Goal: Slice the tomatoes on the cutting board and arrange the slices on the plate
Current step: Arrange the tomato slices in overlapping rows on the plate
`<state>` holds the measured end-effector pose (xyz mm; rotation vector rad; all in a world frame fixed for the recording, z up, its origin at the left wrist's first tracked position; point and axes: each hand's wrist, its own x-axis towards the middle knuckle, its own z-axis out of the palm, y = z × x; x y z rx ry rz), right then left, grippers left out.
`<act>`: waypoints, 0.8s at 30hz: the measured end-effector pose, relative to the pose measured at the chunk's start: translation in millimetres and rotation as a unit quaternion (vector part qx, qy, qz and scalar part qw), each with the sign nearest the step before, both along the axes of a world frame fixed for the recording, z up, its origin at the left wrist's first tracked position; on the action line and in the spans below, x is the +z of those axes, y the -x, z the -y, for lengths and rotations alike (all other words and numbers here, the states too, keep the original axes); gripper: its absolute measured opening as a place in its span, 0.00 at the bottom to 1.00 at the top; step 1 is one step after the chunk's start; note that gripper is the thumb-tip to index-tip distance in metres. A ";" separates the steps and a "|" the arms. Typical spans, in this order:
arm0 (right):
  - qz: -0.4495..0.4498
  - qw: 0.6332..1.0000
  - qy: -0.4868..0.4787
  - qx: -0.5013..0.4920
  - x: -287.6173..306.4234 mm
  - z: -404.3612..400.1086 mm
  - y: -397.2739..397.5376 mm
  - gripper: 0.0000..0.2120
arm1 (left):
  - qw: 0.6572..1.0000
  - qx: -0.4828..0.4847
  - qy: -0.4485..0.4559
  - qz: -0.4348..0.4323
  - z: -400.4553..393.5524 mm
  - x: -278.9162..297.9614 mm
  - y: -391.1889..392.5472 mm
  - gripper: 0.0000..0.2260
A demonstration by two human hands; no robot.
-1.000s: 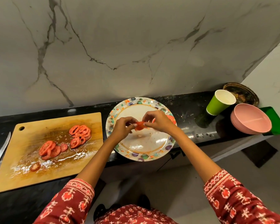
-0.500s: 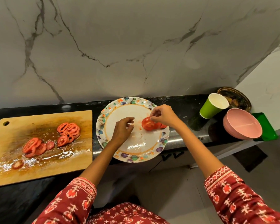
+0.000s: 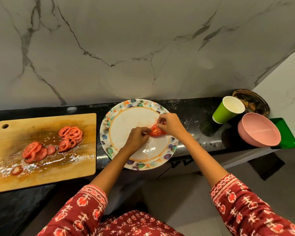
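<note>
A floral-rimmed plate point(image 3: 119, 114) sits on the black counter in front of me. Over its right part both hands meet at a small stack of tomato slices point(image 3: 155, 131). My left hand point(image 3: 137, 138) pinches the stack's left edge with curled fingers. My right hand point(image 3: 170, 124) pinches its upper right side. To the left lies a wet wooden cutting board point(image 3: 41, 174) with several cut tomato slices point(image 3: 70, 136) in two loose heaps and one end piece point(image 3: 16, 169) near its front.
A green paper cup point(image 3: 227, 110), a stack of pink bowls point(image 3: 259, 130), a green tray point(image 3: 286, 133) and a dark round dish point(image 3: 252, 101) crowd the counter's right end. The marble wall rises right behind the counter. The counter's front edge runs just below the plate.
My left hand has come back to the slices and pinches them with the right hand. The view has shifted, and the knife at the far left is out of sight.
</note>
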<state>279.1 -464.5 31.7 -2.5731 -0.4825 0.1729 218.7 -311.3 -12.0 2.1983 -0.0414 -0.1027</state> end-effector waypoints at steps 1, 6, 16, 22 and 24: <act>0.004 1.000 -0.012 -0.006 0.0 -1.1 -0.1 0.04 | 1.000 0.002 0.001 0.004 -1.5 0.7 -0.2 0.14; 0.033 0.996 -0.073 -0.031 2.6 -14.8 2.2 0.06 | 0.999 0.044 0.010 0.021 -20.7 5.0 3.9 0.13; 0.015 0.993 -0.112 0.036 0.1 -104.5 30.3 0.08 | 0.983 0.164 0.013 0.081 -117.8 17.3 49.3 0.11; -0.007 0.987 -0.135 0.087 1.0 -179.6 50.2 0.06 | 0.967 0.227 -0.018 0.114 -196.6 26.5 86.2 0.10; -0.015 0.986 -0.130 0.101 0.0 -204.4 55.9 0.07 | 0.961 0.255 -0.029 0.106 -227.5 24.1 99.2 0.11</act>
